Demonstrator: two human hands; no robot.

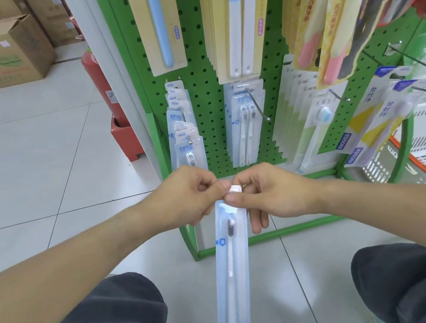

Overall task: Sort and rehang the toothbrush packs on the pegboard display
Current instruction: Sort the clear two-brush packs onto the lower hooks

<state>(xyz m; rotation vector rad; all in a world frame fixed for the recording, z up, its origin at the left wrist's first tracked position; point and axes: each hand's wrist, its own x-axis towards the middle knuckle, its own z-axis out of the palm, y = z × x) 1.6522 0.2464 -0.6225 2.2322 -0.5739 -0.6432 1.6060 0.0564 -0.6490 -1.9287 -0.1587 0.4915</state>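
your left hand (pixel 194 194) and right hand (pixel 262 195) both pinch the top tab of the toothbrush pack (pixel 230 265) before the pegboard (pixel 196 51); hanging packs (pixel 182 127) read "new".

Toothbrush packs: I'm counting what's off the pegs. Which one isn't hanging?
The clear single-brush toothbrush pack pinched at its top by the left hand and right hand; all others hang on the pegboard.

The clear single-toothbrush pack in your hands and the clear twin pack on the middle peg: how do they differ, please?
The clear single-toothbrush pack holds one brush; the clear twin pack holds two. The single pack is pinched at its top by the left hand and right hand; the twin pack hangs on the green pegboard. Both brushes look dark-bristled and white-handled.
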